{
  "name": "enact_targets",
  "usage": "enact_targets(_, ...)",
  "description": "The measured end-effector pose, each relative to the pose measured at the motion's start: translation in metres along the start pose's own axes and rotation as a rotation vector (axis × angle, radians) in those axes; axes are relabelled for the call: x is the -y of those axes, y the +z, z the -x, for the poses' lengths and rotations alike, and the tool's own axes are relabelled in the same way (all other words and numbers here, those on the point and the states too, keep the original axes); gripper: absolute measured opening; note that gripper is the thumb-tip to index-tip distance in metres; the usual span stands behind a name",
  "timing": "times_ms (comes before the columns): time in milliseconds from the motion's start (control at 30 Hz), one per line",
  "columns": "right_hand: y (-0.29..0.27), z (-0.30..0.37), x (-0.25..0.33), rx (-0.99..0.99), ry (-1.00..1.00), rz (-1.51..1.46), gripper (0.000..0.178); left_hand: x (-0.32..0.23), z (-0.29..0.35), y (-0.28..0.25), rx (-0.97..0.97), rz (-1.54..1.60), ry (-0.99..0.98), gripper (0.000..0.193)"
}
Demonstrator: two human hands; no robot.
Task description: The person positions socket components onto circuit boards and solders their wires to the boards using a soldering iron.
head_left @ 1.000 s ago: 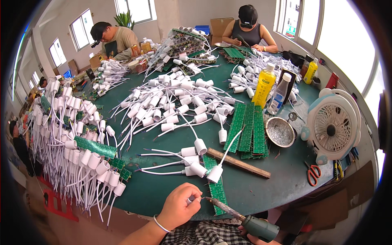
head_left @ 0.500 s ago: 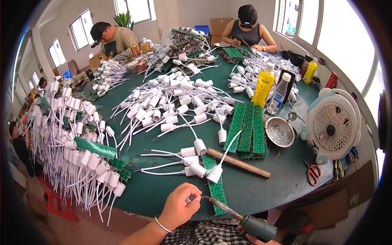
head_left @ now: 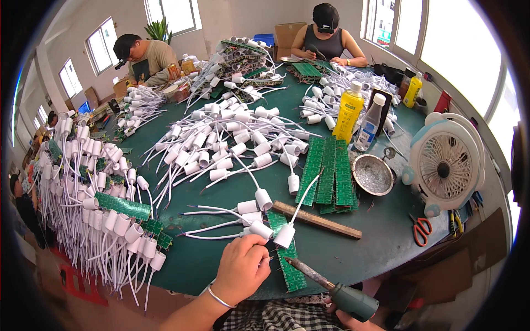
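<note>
My left hand (head_left: pixel 243 269) is closed at the left edge of a narrow green circuit board strip (head_left: pixel 291 270), its fingers curled; what they hold is hidden. Low on the right, my right hand (head_left: pixel 348 320) holds a soldering iron (head_left: pixel 353 301) with a dark green handle. The iron's tip points up and left, over the strip. A white lamp socket (head_left: pixel 284 236) rests on the strip's upper part, its white cable running upward. Several more sockets (head_left: pixel 257 228) with cables lie just beyond my left hand. A wooden bar (head_left: pixel 317 219) lies behind the strip.
A heap of white sockets (head_left: pixel 232 135) covers the mid-table; wired boards (head_left: pixel 122 205) pile at the left. Board strips (head_left: pixel 327 171), a metal bowl (head_left: pixel 373 174), a yellow bottle (head_left: pixel 346 113), a fan (head_left: pixel 444 165) and orange-handled scissors (head_left: pixel 421 230) stand or lie right. Two people work across the table.
My left hand has moved toward the strip; the white piece seen in its fingers before is now hidden. The iron's tip has shifted slightly right and up, away from the fingers. The view has shifted slightly.
</note>
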State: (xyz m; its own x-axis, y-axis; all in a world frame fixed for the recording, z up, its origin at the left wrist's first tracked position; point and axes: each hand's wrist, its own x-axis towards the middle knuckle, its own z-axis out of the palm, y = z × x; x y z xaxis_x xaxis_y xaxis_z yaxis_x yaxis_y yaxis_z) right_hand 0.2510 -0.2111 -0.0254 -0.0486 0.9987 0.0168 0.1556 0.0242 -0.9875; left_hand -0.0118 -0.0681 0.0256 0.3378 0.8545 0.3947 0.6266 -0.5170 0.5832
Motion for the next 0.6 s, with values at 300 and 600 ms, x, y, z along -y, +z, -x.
enact_targets(300, -0.006, 0.004, -0.008, -0.084, 0.127, -0.115, 0.033, 0.006, 0.0, 0.021, 0.031, -0.181, -0.031, 0.01)
enact_targets(600, -0.002, 0.001, -0.01, -0.115, 0.119, -0.037, 0.031, 0.012, 0.0, 0.028, 0.027, -0.173, -0.074, 0.01)
